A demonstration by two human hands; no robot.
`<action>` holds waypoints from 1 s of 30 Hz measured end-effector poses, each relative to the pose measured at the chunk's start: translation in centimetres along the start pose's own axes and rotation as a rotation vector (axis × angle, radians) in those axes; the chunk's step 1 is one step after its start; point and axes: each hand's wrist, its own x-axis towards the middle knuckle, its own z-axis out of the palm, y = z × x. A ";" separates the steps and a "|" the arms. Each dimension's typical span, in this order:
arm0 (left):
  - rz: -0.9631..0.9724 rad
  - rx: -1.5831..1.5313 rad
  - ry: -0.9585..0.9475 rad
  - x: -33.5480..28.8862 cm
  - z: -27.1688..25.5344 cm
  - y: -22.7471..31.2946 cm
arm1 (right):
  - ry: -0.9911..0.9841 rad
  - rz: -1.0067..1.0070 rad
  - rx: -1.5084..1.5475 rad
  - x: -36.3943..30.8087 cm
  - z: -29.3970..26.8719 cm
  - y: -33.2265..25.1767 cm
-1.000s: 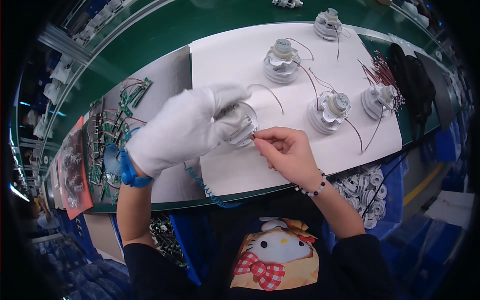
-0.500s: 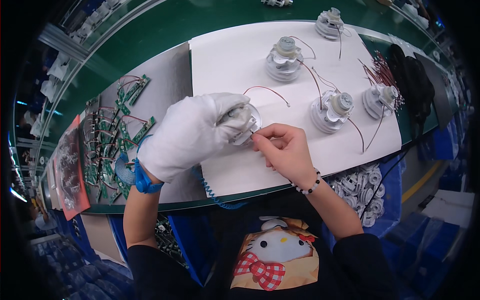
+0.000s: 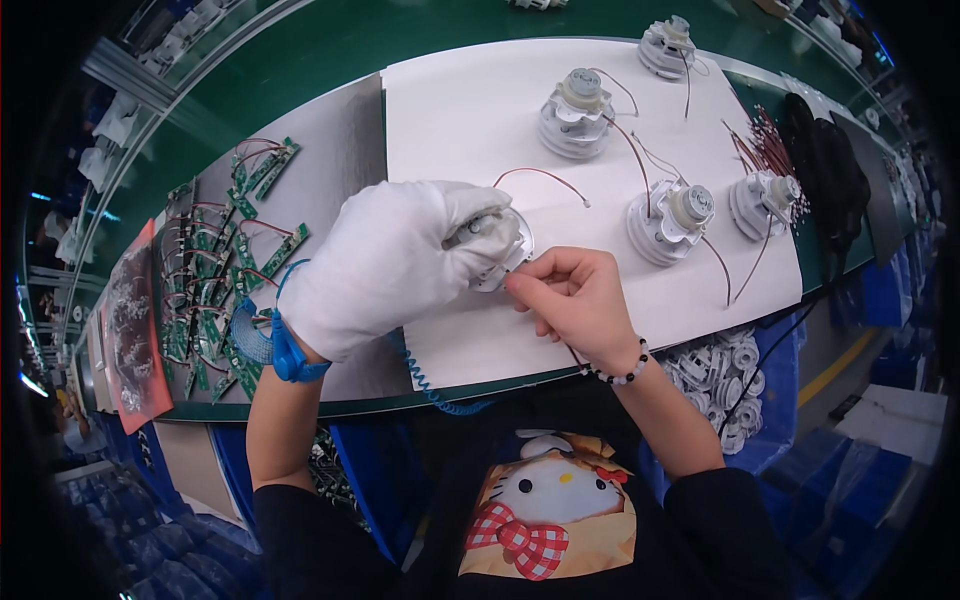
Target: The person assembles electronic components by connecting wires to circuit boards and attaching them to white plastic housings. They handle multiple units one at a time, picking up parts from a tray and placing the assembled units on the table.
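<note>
Head view, left hand (image 3: 390, 262) clasping one white assembly (image 3: 518, 248), right hand (image 3: 580, 298) pinching one wire (image 3: 573, 353), four units (image 3: 662, 232) nearby

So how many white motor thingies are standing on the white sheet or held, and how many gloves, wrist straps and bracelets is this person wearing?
Standing motor units: 4
Held motor unit: 1
White glove: 1
Blue wrist strap: 1
Bead bracelet: 1
Total: 8
</note>
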 end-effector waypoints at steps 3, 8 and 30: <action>0.004 0.030 -0.002 0.1 0.1 0.1 | 0.000 -0.008 0.018 0.2 -0.2 0.1; 0.033 0.072 0.005 0.0 -0.1 0.0 | 0.009 -0.011 0.022 0.3 0.0 0.3; -0.105 0.308 0.457 1.6 0.1 -0.1 | 0.175 -0.866 -0.792 -4.4 -2.5 -3.0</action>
